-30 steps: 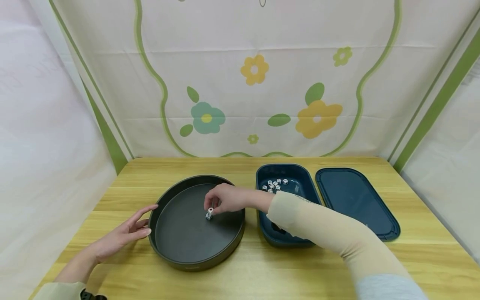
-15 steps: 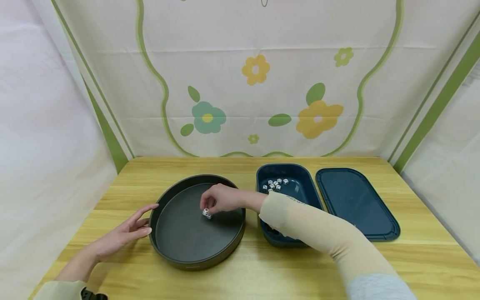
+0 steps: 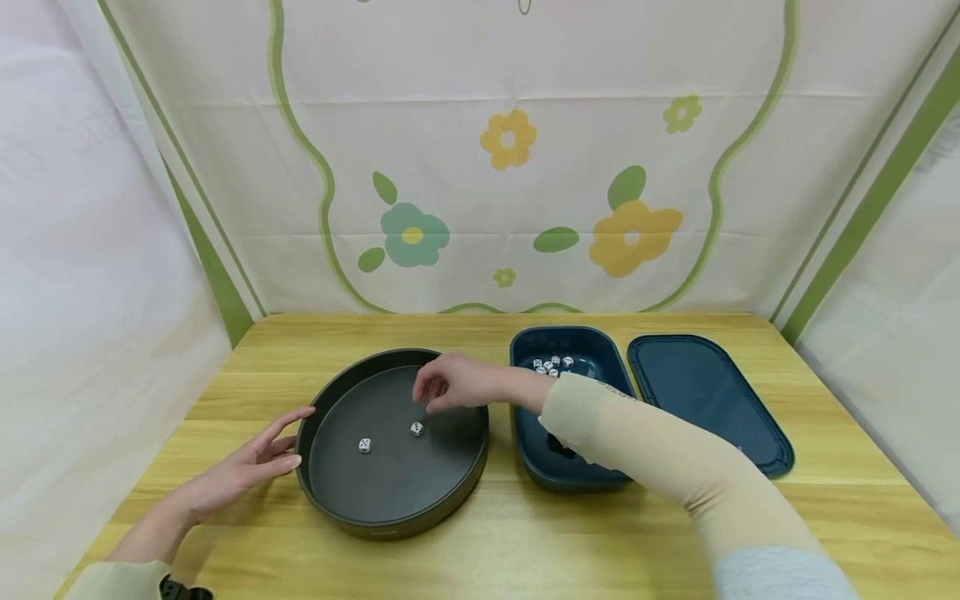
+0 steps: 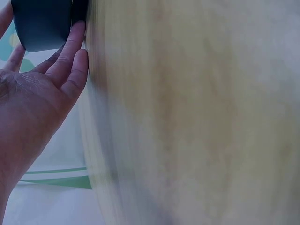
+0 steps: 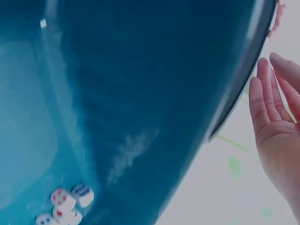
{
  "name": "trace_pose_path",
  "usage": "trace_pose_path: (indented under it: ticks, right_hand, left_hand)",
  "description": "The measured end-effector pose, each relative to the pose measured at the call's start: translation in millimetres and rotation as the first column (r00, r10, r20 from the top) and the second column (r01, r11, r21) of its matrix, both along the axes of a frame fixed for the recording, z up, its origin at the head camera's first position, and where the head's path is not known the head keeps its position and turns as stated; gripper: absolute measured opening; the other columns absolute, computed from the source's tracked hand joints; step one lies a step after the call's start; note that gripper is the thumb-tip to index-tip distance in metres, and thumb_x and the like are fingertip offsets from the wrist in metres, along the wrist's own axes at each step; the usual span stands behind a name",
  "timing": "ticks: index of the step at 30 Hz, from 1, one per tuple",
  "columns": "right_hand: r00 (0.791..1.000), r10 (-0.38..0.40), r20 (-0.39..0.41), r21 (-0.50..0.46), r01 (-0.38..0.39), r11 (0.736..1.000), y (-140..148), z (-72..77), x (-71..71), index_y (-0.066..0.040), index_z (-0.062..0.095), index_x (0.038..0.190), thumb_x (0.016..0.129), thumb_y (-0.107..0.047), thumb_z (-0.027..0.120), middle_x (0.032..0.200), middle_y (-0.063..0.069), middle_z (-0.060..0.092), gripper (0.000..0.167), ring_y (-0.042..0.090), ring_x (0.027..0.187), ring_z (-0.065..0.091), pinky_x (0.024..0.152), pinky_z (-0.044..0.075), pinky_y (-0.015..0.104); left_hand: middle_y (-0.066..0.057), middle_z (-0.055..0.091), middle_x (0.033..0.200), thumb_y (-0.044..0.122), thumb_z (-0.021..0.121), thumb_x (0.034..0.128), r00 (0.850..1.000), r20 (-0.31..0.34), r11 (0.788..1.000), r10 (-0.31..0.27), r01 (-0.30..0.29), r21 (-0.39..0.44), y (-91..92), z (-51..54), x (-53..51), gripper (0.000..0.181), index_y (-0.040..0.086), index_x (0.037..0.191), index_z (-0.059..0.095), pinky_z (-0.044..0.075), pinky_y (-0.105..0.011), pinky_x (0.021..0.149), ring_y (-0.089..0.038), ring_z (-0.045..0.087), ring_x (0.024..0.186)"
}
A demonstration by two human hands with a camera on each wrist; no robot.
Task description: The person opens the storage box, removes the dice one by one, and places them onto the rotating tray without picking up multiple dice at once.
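Observation:
A round dark grey pan (image 3: 390,529) stands on the table, with one white die (image 3: 364,446) left of its middle and a second die (image 3: 417,429) near its middle. Over the pan's right part my right hand (image 3: 457,383) hovers, fingers loosely bent and holding nothing; the right wrist view shows the same bare hand (image 5: 279,112). My left hand (image 3: 236,475) touches the pan's left side with nearly straight fingers. Seen from the left wrist, that hand (image 4: 42,89) rests its fingertips against the pan wall (image 4: 42,23).
Right of the pan is a dark blue box (image 3: 570,483) with several white dice (image 3: 547,365) at its far end; my right forearm crosses over it. Its flat blue lid (image 3: 705,400) lies further right on the wooden table (image 3: 480,558). A flowered cloth (image 3: 480,208) hangs behind.
My right hand let go of the dice and rose slightly back and to the right. One die now lies further left in the pan, apart from the other. The left hand stayed put.

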State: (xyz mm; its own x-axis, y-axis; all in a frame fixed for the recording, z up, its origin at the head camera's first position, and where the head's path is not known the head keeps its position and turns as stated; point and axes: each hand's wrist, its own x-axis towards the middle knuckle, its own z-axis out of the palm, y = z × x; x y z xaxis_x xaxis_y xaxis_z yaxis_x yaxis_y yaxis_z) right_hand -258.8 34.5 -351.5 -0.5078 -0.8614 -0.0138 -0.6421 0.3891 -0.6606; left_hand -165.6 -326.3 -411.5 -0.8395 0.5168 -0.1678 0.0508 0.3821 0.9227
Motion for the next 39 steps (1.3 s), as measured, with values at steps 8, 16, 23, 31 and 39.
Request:
trace_pose_path:
  ticks: [8, 16, 23, 31, 39]
  right_hand:
    - [1.0, -0.024, 0.001, 0.019, 0.024, 1.0, 27.2, 13.9, 0.7, -0.007, 0.068, 0.105, 0.09, -0.004, 0.069, 0.105, 0.011, 0.067, 0.015, 0.008, 0.087, 0.06, 0.08, 0.049, 0.023]
    - [0.999, -0.05, 0.005, -0.013, 0.05, 0.999, 66.9, 17.3, 7.1, -0.008, 0.069, 0.105, 0.09, -0.005, 0.069, 0.104, 0.007, 0.067, 0.015, 0.007, 0.09, 0.062, 0.079, 0.05, 0.025]
    - [0.994, -0.107, -0.032, -0.053, 0.105, 0.993, 107.0, 20.4, 11.8, -0.007, 0.069, 0.106, 0.09, -0.008, 0.069, 0.099, 0.006, 0.067, 0.015, 0.009, 0.085, 0.063, 0.076, 0.052, 0.029]
    - [0.972, -0.236, -0.002, -0.083, 0.235, 0.968, 148.0, 18.8, 10.4, -0.008, 0.069, 0.105, 0.09, -0.009, 0.07, 0.099, 0.004, 0.066, 0.014, 0.013, 0.086, 0.062, 0.076, 0.053, 0.031]
    - [0.947, -0.318, 0.037, -0.054, 0.32, 0.946, 171.7, -0.4, 3.7, -0.003, 0.067, 0.108, 0.09, -0.007, 0.069, 0.107, 0.01, 0.064, 0.019, 0.016, 0.088, 0.063, 0.077, 0.053, 0.029]
  left_hand:
    - [-0.027, 0.008, 0.156, 0.01, 0.047, 0.1028, 1.0, -0.002, 1.0, 0.0, 0.0, 0.021, -2.4, -2.1, -0.7, 0.063, 0.018, 0.156, 0.014, 0.041, -0.022, 0.09, -0.053, 0.008, 0.136]
    - [-0.024, 0.007, 0.156, 0.012, 0.047, 0.103, 1.0, 0.018, 1.0, 0.014, -0.014, -0.012, -5.8, -3.7, 0.2, 0.063, 0.02, 0.156, 0.013, 0.04, -0.023, 0.091, -0.033, 0.021, 0.138]
    - [-0.026, 0.006, 0.156, 0.012, 0.046, 0.1036, 1.0, 0.024, 1.0, 0.008, -0.008, -0.008, -9.9, -4.8, -0.2, 0.063, 0.019, 0.156, 0.012, 0.039, -0.02, 0.091, 0.017, 0.032, 0.118]
    - [-0.026, 0.004, 0.156, 0.012, 0.045, 0.1037, 1.0, 0.022, 1.0, 0.006, -0.006, -0.006, -12.1, -4.3, 1.4, 0.063, 0.02, 0.156, 0.012, 0.039, -0.019, 0.092, 0.018, 0.03, 0.118]
    - [-0.023, 0.005, 0.157, 0.013, 0.046, 0.1036, 0.999, 0.026, 0.999, 0.029, -0.028, -0.025, -13.2, -2.2, 3.2, 0.063, 0.021, 0.156, 0.013, 0.038, -0.02, 0.092, 0.005, 0.027, 0.128]
